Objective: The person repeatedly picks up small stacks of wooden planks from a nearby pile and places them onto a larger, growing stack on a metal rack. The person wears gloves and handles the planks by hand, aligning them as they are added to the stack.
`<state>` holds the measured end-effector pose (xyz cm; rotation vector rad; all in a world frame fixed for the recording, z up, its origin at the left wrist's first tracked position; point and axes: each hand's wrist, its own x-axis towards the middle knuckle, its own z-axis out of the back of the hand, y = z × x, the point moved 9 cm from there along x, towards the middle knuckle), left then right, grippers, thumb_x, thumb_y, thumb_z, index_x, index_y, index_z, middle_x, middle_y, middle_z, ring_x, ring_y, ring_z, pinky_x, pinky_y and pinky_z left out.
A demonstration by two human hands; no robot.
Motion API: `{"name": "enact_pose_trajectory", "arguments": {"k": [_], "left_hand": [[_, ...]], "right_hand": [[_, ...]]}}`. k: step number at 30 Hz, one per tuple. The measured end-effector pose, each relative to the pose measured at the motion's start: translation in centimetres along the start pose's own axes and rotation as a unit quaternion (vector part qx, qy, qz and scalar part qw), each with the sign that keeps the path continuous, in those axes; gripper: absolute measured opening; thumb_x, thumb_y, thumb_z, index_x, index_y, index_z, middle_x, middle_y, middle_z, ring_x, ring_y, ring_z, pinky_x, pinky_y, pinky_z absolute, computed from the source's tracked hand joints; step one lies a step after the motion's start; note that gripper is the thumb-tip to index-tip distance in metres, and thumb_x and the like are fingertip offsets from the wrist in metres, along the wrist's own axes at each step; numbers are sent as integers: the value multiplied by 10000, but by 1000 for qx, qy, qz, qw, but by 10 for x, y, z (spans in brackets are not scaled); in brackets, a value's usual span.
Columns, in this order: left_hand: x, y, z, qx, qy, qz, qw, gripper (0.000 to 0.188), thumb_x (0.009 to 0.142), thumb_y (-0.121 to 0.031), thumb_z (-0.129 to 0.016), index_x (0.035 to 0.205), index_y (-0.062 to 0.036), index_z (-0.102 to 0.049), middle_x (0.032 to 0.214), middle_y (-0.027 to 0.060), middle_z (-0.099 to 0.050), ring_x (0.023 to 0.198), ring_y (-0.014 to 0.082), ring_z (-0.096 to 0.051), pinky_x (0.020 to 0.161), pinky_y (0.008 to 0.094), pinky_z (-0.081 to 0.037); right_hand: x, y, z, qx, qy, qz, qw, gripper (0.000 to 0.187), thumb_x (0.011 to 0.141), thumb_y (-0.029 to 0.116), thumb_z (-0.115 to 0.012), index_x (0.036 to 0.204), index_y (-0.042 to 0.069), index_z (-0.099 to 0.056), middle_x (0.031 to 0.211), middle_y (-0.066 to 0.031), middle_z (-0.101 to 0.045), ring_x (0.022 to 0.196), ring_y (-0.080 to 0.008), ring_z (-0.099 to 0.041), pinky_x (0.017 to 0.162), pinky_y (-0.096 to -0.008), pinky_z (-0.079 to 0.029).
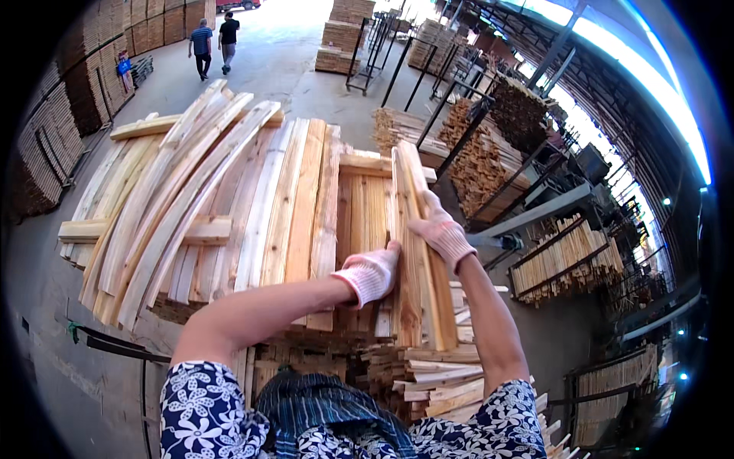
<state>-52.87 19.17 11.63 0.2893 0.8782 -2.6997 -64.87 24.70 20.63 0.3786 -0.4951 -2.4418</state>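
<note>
Two long wooden boards (pixel 409 306) lie side by side, tilted, between my hands at the right end of a wide lumber stack. My left hand (pixel 371 274), in a pale pink knit glove, is closed at their left edge with the thumb up; its other fingers are mostly hidden. My right hand (pixel 440 232), gloved alike, grips the right-hand board from its outer side, with fingers stretched along it. Left of them, a row of flat planks (pixel 294 206) covers the stack. A crosswise batten (pixel 365 164) lies at the far end, partly under the boards.
Loose curved slats (pixel 180 199) lie across the stack's left part. More cut pieces (pixel 443 386) are piled below my right forearm. Metal racks (pixel 478 115) and lumber piles (pixel 566 256) stand to the right. Tall stacks (pixel 95 80) line the left; two people (pixel 201 47) are far off.
</note>
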Motion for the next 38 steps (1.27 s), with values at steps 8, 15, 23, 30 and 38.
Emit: {"name": "enact_pose_trajectory", "arguments": {"k": [8,15,23,30,38], "left_hand": [[-101,-7,88,-315,-98,-44,943,309,932,-72,-564,1229,-115,-490,794,47,-506,641,127,-509,540,288,-445],[-226,58,173,-378,-124,-105,911,334,933,-129,-539,1244,-28,-471,872,84,-545,722,170,-556,651,313,-491],[-332,124,306,-270,-664,-178,674,549,956,-434,-544,1273,12,-506,1145,164,-594,1011,244,-602,817,361,-525],[-172,-84,36,202,-238,-275,909,784,720,-499,-779,1319,-54,-539,1311,212,-529,1263,369,-475,1094,556,-320],[-123,-49,-21,357,-154,-211,897,650,713,-299,-774,1297,-102,-567,1403,186,-487,1312,378,-464,1106,533,-360]], "right_hand": [[17,-96,-10,-10,-58,-74,996,862,897,561,-576,1532,72,-260,1456,-260,-441,1354,-384,-433,1083,-363,-380],[35,-13,-40,36,-99,66,992,865,862,601,-615,1455,19,-368,1314,-331,-529,1234,-430,-533,1006,-443,-446],[61,45,-94,54,-7,61,997,941,891,635,-537,1566,114,-140,1467,-272,-422,1306,-414,-486,1029,-438,-429],[9,20,-61,116,-39,229,966,710,940,591,-492,1486,155,-370,1453,-230,-447,1316,-380,-471,1062,-428,-408],[-142,-70,-58,-96,-92,275,952,790,780,494,-749,1436,169,-452,1346,-168,-523,1250,-293,-515,1092,-507,-339]]}}
